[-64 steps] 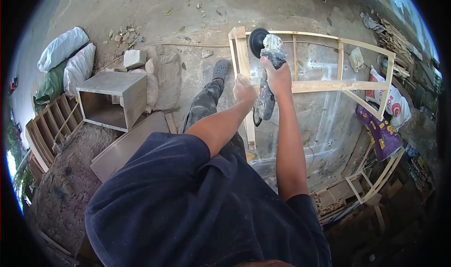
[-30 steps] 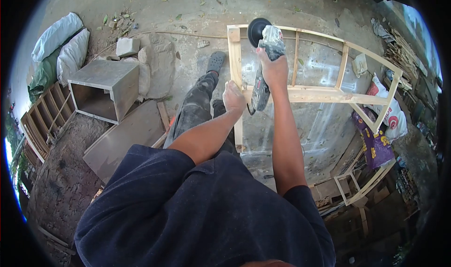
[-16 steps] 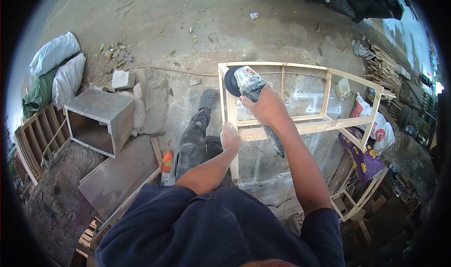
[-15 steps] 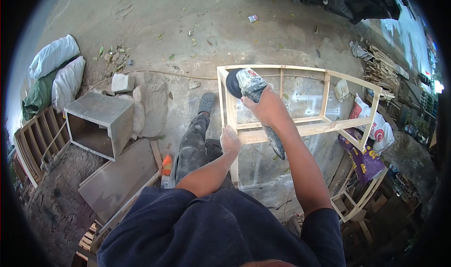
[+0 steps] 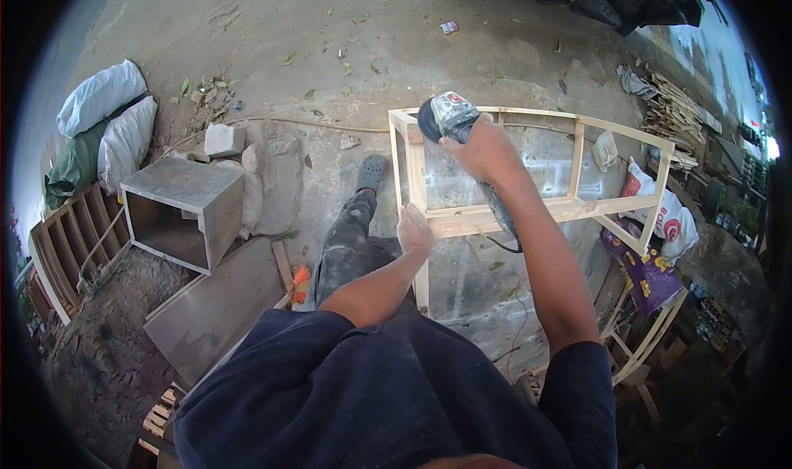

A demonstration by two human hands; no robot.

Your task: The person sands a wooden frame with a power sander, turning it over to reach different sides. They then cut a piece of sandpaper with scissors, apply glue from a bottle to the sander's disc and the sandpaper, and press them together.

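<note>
Right hand gripped the angle grinder at the top corner of the light, stiff wooden frame on the concrete floor, left hand clasping its upright, likely best hold.

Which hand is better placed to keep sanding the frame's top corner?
Right. The right hand grips the grinder, its disc against the wooden frame at the top corner. The left hand braces the upright post lower down.
</note>
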